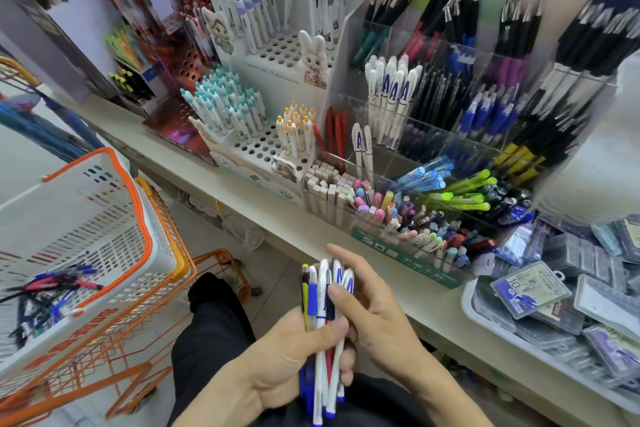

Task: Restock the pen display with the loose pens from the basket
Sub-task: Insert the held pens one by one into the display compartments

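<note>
**A fistful of pens at the display**

The left hand [298,354] grips a bunch of pens [325,315] upright, fingers curled round it. The right hand [374,308] pinches one pen near the top. The display [433,135] stands on the shelf [398,281] just ahead; more pens lie in the basket [104,218] at left.

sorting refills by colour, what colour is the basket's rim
Orange, on a white basket; it shows clearly in the head view.

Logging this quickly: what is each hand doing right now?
Left hand: grips the pen bundle.
Right hand: thumb and fingers pinch pens at the bundle's top.
</note>
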`<state>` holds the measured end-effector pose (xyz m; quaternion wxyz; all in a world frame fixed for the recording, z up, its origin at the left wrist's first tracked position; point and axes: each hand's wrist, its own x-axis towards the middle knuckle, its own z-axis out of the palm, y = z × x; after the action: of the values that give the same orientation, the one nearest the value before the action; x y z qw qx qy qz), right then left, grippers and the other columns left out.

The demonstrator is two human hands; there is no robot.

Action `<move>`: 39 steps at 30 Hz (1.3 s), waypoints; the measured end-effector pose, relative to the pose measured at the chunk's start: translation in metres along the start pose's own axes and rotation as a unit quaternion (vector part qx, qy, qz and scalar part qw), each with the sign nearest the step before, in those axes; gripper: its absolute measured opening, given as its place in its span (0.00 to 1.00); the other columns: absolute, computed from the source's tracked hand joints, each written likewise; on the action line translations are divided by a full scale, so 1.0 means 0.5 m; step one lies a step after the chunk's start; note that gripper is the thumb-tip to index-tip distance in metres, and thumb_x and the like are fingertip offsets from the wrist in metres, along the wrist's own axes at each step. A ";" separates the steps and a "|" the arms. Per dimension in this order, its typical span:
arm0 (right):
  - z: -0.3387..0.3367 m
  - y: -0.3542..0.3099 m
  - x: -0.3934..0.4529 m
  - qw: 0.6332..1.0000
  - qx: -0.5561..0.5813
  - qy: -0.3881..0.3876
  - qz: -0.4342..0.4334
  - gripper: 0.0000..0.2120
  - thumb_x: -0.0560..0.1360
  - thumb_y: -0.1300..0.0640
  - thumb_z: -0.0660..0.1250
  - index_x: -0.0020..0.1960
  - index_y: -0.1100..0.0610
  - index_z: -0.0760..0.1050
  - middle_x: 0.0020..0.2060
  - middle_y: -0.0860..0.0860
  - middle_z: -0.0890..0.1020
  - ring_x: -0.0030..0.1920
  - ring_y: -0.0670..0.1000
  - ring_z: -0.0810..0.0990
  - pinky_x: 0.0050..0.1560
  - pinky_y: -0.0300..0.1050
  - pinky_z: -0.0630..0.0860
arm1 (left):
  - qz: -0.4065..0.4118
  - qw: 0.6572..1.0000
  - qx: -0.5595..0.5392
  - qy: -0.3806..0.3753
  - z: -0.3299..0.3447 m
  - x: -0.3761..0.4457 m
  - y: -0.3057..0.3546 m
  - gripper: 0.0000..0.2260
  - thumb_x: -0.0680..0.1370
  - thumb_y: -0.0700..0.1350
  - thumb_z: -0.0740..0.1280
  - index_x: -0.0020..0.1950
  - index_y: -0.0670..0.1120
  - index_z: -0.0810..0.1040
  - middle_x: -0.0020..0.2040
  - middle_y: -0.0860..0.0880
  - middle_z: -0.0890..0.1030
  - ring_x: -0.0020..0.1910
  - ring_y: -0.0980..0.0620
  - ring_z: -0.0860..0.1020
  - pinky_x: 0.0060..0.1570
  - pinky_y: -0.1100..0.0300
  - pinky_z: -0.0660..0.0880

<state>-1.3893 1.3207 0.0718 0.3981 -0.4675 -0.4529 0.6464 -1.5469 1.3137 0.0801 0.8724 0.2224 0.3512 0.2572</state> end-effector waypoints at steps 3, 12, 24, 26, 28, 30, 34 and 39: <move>-0.010 -0.005 0.005 0.999 -0.036 -0.004 -0.003 0.13 0.83 0.55 0.67 0.66 0.43 0.78 0.44 0.46 0.84 0.37 0.41 0.80 0.41 0.35 0.76 | -0.020 1.000 -0.012 -0.012 0.002 0.002 0.003 0.13 0.77 0.45 0.73 0.54 0.38 0.77 0.39 0.39 0.75 0.34 0.43 0.77 0.41 0.49 0.78; -0.022 -0.025 0.032 0.996 -0.079 -0.038 -0.033 0.11 0.70 0.44 0.74 0.48 0.49 0.85 0.55 0.46 0.85 0.56 0.48 0.83 0.57 0.43 0.78 | -0.034 0.998 0.043 -0.040 0.009 0.008 -0.006 0.17 0.77 0.45 0.73 0.59 0.39 0.71 0.37 0.43 0.70 0.33 0.48 0.74 0.42 0.50 0.77; -0.060 -0.098 0.072 0.990 0.058 0.083 -0.099 0.07 0.75 0.54 0.76 0.46 0.57 0.85 0.41 0.51 0.85 0.42 0.47 0.80 0.47 0.41 0.77 | -0.045 0.990 0.076 -0.109 0.003 0.005 0.005 0.08 0.81 0.43 0.68 0.57 0.40 0.76 0.38 0.44 0.71 0.35 0.50 0.73 0.44 0.52 0.77; -0.067 -0.117 0.068 0.979 0.070 0.129 -0.140 0.07 0.75 0.54 0.72 0.49 0.56 0.85 0.42 0.53 0.85 0.39 0.48 0.79 0.44 0.42 0.77 | -0.027 0.995 0.058 -0.081 0.001 0.009 -0.004 0.10 0.79 0.45 0.71 0.54 0.40 0.77 0.38 0.45 0.71 0.33 0.50 0.72 0.41 0.52 0.76; -0.074 -0.132 0.057 0.967 0.102 0.152 -0.176 0.08 0.75 0.53 0.71 0.51 0.55 0.85 0.43 0.55 0.85 0.38 0.52 0.81 0.44 0.45 0.81 | -0.004 0.998 0.043 -0.051 -0.001 0.012 -0.010 0.11 0.78 0.47 0.73 0.48 0.41 0.75 0.37 0.45 0.69 0.31 0.51 0.71 0.39 0.54 0.75; -0.080 -0.135 0.044 0.964 0.090 0.142 -0.208 0.08 0.77 0.58 0.70 0.53 0.60 0.83 0.46 0.56 0.85 0.43 0.55 0.86 0.50 0.47 0.83 | 0.023 0.999 0.029 -0.020 -0.002 0.015 -0.012 0.14 0.76 0.49 0.74 0.41 0.43 0.73 0.35 0.45 0.66 0.30 0.52 0.69 0.37 0.55 0.74; -0.072 -0.096 0.007 0.972 0.003 0.057 -0.228 0.10 0.73 0.57 0.78 0.53 0.58 0.86 0.56 0.55 0.82 0.56 0.63 0.84 0.57 0.58 0.82 | 0.078 0.995 -0.058 0.025 -0.001 0.029 -0.010 0.26 0.62 0.54 0.84 0.42 0.43 0.70 0.34 0.46 0.65 0.28 0.52 0.68 0.34 0.55 0.74; -0.045 -0.043 -0.029 0.955 -0.157 -0.029 -0.248 0.15 0.70 0.68 0.79 0.53 0.53 0.88 0.60 0.49 0.83 0.56 0.53 0.85 0.56 0.51 0.82 | 0.068 0.992 -0.089 0.049 -0.009 0.045 0.007 0.45 0.52 0.62 0.83 0.61 0.39 0.77 0.54 0.39 0.77 0.54 0.42 0.74 0.46 0.51 0.72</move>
<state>-1.3622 1.3177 0.0923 0.4539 -0.3780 -0.6620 0.4614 -1.5371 1.3308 0.0680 0.8509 0.1540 0.3534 0.3570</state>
